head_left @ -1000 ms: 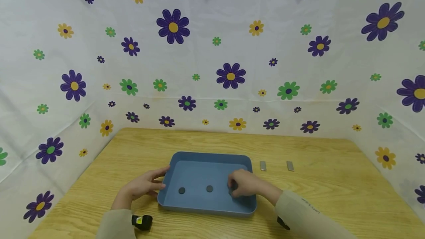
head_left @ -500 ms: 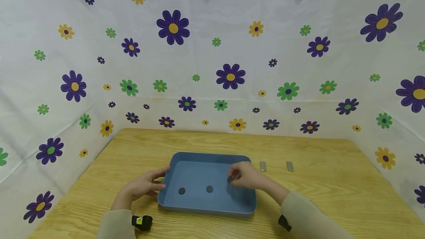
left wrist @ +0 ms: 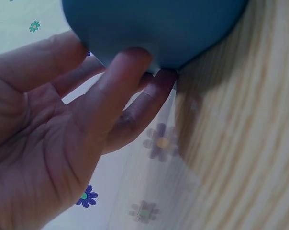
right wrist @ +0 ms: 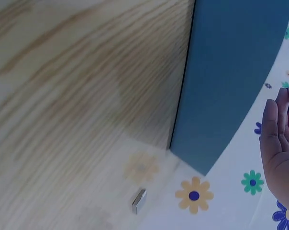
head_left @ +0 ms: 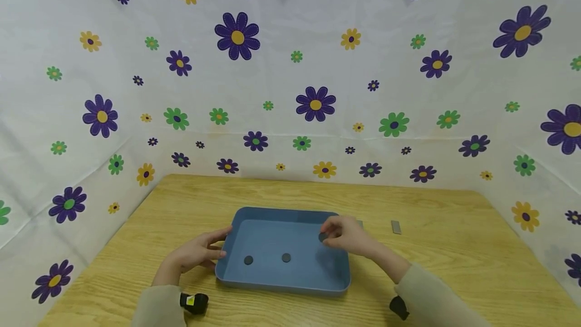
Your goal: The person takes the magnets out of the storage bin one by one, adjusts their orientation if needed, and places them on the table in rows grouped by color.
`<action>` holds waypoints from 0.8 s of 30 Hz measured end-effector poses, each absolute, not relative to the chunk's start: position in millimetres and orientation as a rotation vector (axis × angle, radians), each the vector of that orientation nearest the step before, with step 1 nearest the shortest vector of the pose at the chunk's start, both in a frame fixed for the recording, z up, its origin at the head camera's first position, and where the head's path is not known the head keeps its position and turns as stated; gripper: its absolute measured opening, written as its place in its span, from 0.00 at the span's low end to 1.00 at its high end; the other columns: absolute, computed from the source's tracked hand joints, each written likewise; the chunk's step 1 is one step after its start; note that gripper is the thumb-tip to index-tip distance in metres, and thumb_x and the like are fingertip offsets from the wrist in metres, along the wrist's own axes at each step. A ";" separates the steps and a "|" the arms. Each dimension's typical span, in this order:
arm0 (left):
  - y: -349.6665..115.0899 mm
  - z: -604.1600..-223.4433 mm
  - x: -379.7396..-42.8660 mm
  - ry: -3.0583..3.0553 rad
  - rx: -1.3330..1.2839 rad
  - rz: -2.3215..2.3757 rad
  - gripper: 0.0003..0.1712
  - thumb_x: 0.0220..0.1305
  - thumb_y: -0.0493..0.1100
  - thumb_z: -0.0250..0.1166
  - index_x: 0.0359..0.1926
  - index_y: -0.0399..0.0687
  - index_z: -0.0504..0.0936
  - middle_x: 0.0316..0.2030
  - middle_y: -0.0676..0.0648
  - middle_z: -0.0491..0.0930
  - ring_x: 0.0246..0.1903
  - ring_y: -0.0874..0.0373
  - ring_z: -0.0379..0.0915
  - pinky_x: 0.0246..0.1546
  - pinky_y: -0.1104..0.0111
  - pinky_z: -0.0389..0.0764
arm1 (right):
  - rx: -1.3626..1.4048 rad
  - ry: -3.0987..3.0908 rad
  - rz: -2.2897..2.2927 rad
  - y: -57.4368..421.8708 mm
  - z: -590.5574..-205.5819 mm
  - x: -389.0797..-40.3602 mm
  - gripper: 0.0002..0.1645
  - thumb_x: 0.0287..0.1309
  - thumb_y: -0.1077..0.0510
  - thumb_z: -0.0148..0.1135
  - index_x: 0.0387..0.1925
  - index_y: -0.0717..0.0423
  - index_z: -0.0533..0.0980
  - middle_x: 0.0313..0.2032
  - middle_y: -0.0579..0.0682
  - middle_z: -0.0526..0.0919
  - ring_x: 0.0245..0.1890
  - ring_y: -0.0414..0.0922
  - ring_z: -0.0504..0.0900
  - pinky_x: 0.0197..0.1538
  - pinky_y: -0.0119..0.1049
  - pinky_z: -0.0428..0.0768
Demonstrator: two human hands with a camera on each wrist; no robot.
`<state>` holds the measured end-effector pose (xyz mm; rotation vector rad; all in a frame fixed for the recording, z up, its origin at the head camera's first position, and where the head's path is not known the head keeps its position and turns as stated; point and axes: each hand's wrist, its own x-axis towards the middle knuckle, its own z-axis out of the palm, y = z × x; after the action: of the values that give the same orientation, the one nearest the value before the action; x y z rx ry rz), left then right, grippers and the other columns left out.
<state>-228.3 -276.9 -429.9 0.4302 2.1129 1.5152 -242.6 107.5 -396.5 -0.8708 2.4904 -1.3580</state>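
Note:
A blue rectangular tray [head_left: 268, 238] lies on the wooden table, with two dark round discs, a left disc [head_left: 248, 260] and a middle disc [head_left: 286, 257], on its floor. My right hand [head_left: 351, 237] pinches a third dark disc [head_left: 323, 236] between thumb and fingers, raised over the tray's right end. In the right wrist view that hand [right wrist: 281, 148] shows at the right edge, beyond the tray wall [right wrist: 226, 86]. My left hand [head_left: 195, 254] rests its fingertips against the tray's left outer wall. The left wrist view shows its fingers [left wrist: 127, 72] extended, touching the wall [left wrist: 149, 28].
Right of the tray, a flat grey rectangular piece [head_left: 396, 227] lies on the table. A similar piece [head_left: 360, 224] is mostly hidden behind my right hand. A flower-patterned sheet [head_left: 281, 74] stands around the table [head_left: 436, 246] at the back and sides.
My right hand has lifted the disc from the tray's floor and moved back and rightward with it, now covering most of the nearer grey piece. The left hand and tray stay put.

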 end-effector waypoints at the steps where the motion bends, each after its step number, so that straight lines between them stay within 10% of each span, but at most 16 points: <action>1: -276.7 -429.2 -228.1 2.112 0.430 1.517 0.40 0.61 0.38 0.55 0.67 0.39 0.43 0.64 0.29 0.41 0.56 0.36 0.55 0.37 0.59 0.76 | -0.865 2.505 -1.355 110.0 -395.3 -242.2 0.11 0.47 0.65 0.63 0.35 0.64 0.75 0.31 0.51 0.77 0.28 0.43 0.77 0.30 0.31 0.75; 24: -277.8 -432.5 -229.8 2.104 0.430 1.513 0.40 0.61 0.38 0.55 0.67 0.39 0.43 0.63 0.28 0.41 0.54 0.39 0.60 0.37 0.58 0.76 | -0.719 2.618 -1.355 162.0 -393.6 -234.6 0.11 0.47 0.65 0.63 0.34 0.66 0.74 0.31 0.51 0.76 0.30 0.44 0.76 0.31 0.32 0.75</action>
<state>-229.8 -277.8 -432.5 0.4303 2.1045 1.5133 -234.6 162.0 -393.6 -0.7191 2.6177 -1.3552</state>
